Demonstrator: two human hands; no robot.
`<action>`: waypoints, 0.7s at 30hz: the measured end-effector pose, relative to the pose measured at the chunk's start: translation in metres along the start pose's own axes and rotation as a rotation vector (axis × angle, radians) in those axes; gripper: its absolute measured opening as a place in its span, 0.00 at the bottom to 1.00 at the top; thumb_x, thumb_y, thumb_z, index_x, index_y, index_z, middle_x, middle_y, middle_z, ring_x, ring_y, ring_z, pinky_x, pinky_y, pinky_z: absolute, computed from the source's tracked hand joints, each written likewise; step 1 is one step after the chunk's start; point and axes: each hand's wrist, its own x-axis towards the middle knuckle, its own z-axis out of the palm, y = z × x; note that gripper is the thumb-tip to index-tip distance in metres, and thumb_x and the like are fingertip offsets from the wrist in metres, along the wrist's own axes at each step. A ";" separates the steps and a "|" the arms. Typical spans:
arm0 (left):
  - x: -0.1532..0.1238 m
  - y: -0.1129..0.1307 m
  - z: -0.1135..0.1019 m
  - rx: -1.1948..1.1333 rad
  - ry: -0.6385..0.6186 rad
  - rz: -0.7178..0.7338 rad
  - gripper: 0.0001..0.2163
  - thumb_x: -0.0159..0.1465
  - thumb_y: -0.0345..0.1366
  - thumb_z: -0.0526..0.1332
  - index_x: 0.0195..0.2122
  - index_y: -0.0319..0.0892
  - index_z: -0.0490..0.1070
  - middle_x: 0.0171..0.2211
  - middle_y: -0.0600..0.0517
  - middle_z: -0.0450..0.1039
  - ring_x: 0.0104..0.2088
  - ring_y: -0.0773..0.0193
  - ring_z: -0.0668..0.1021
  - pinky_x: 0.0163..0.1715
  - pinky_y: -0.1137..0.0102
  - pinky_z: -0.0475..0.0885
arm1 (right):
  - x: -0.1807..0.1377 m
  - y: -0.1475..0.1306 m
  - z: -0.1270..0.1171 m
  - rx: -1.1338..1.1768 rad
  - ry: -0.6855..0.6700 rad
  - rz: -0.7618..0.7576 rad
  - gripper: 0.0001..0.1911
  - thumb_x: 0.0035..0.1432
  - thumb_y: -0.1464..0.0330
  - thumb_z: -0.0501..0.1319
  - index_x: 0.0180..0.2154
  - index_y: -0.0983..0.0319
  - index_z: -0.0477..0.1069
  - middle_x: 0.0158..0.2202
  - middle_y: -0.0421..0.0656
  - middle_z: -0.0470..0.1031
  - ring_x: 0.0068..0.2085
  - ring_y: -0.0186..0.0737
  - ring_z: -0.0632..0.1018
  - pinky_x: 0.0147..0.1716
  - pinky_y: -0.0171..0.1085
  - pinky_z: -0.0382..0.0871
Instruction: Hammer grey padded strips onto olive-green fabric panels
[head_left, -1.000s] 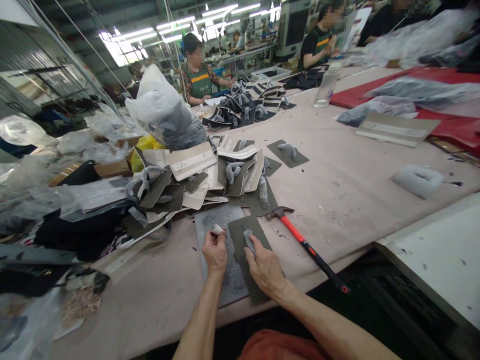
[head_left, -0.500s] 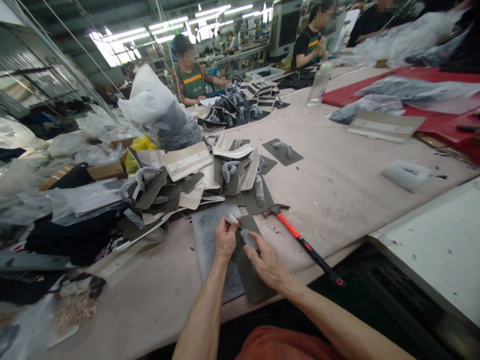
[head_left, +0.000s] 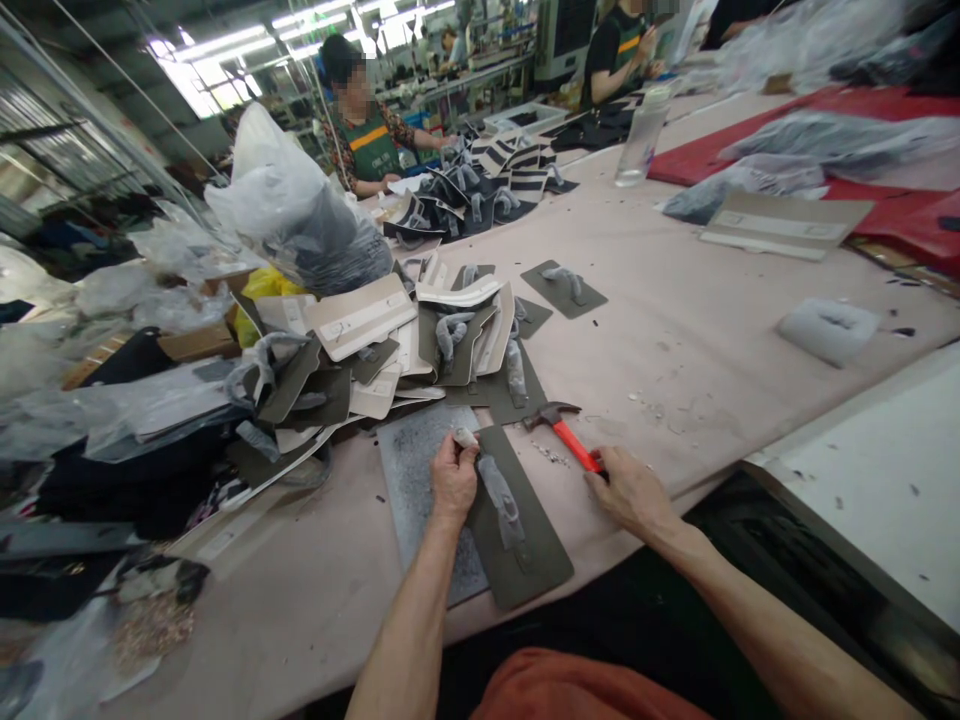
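Observation:
My left hand (head_left: 453, 476) is closed on a small pale piece (head_left: 465, 437) at the top left edge of a dark olive panel (head_left: 536, 545). That panel lies on a grey speckled mat (head_left: 420, 480) near the table's front edge, with a grey strap (head_left: 501, 495) running down its middle. My right hand (head_left: 634, 492) is off the panel and has its fingers around the red-and-black handle of a hammer (head_left: 574, 440), whose head rests on the table to the right of the panel.
A heap of olive and beige panels (head_left: 390, 350) lies behind the mat. Plastic bags (head_left: 292, 215) and dark goods crowd the left. A lone panel (head_left: 564, 288), a plastic bottle (head_left: 641, 140), a foam block (head_left: 825, 330) and red sheets (head_left: 907, 215) lie to the right. Other people work at the far end.
My right hand left the grey strap on the panel and moved right onto the hammer's handle. My left hand stays at the panel's top edge with the pale piece.

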 end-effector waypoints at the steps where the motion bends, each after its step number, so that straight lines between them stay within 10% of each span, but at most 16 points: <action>1: -0.001 0.000 0.001 0.019 0.000 0.024 0.08 0.61 0.33 0.61 0.41 0.44 0.77 0.39 0.49 0.82 0.39 0.58 0.81 0.43 0.67 0.73 | 0.000 -0.003 -0.002 0.083 -0.062 0.047 0.07 0.58 0.66 0.58 0.37 0.61 0.70 0.33 0.46 0.72 0.34 0.42 0.73 0.34 0.38 0.63; 8: -0.006 -0.005 0.004 0.052 -0.055 0.094 0.10 0.62 0.32 0.60 0.43 0.44 0.77 0.40 0.48 0.82 0.40 0.56 0.81 0.44 0.64 0.73 | -0.007 -0.054 -0.040 1.025 -0.503 0.417 0.08 0.58 0.61 0.54 0.32 0.57 0.59 0.23 0.34 0.62 0.17 0.30 0.60 0.16 0.32 0.54; 14: -0.004 -0.002 0.001 0.053 -0.073 0.091 0.10 0.62 0.33 0.60 0.42 0.44 0.77 0.37 0.49 0.81 0.38 0.57 0.81 0.41 0.65 0.72 | -0.008 -0.090 -0.071 0.413 0.090 -0.262 0.17 0.67 0.55 0.48 0.30 0.58 0.62 0.22 0.39 0.66 0.22 0.35 0.66 0.23 0.35 0.53; 21: -0.005 -0.002 0.002 0.142 -0.081 0.156 0.07 0.62 0.33 0.59 0.38 0.43 0.76 0.32 0.50 0.79 0.34 0.60 0.78 0.37 0.69 0.70 | -0.001 -0.112 -0.126 0.033 0.176 -0.560 0.14 0.68 0.60 0.51 0.30 0.58 0.63 0.19 0.38 0.64 0.18 0.33 0.58 0.22 0.38 0.43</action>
